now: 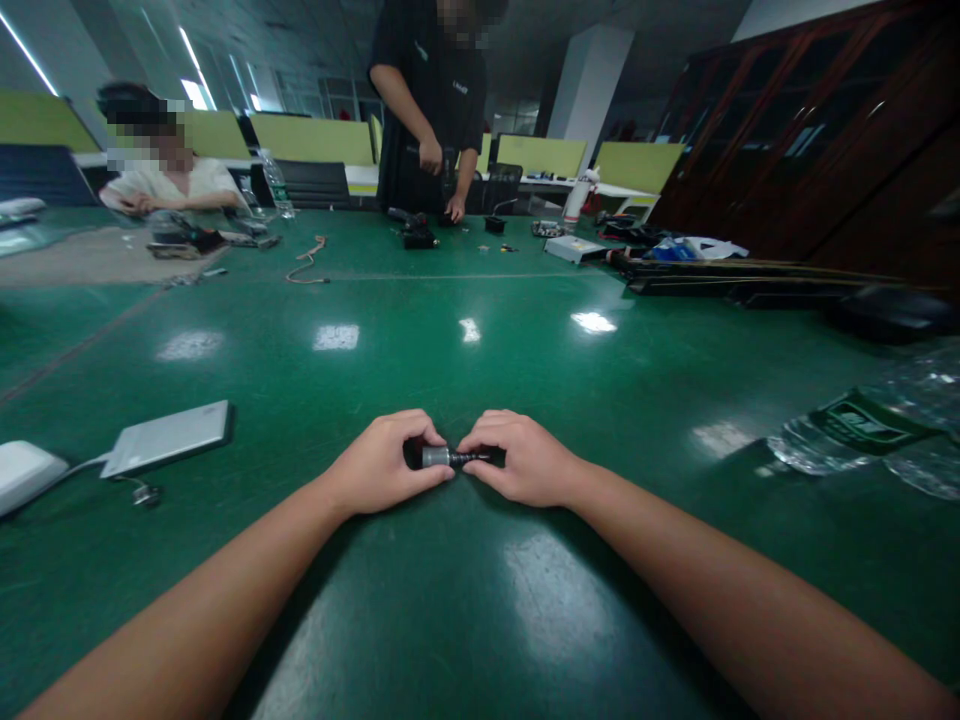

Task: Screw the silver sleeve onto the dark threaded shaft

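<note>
Between my two hands, just above the green table, lies a small grey metal cylinder [436, 457] with a thin dark ridged shaft [459, 459] pointing right. It looks like a small motor, though its exact kind is too small to tell. My left hand [384, 462] pinches the cylinder between thumb and fingers. The shaft is gripped by the fingertips of my right hand [525, 460], which partly cover it. Both hands are close together, near the middle of the view.
On the left a white power bank [166, 438] is cabled to a white device [28, 474]. Water bottles [847, 430] lie at right on the green table [465, 370]. Black strips [750, 285] and a silver box [574, 248] sit further back. Two people are across the table.
</note>
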Available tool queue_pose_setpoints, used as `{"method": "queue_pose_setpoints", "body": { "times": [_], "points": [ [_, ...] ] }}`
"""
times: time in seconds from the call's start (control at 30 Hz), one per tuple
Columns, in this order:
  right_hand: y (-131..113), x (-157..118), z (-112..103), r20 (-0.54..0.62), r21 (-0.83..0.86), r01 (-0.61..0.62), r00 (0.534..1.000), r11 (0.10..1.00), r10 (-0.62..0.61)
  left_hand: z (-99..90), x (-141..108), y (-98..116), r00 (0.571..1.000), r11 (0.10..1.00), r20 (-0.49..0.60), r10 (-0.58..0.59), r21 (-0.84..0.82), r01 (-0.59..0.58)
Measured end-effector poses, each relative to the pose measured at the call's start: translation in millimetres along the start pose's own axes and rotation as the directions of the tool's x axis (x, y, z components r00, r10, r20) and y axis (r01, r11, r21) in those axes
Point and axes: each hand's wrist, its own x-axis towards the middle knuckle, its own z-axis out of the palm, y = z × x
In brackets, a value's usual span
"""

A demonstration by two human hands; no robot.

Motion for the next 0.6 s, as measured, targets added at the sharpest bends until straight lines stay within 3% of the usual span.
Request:
{"method": "queue_pose_setpoints", "body": {
  "times": [0.6],
  "points": [
    [2.8,0.2,-2.3,0.003,-0.002,-0.016,1.0,1.0,0.016,-0.3,-0.2,0.2,1.0,1.0,-0.019,-0.014,0.01,0.014]
  ]
}}
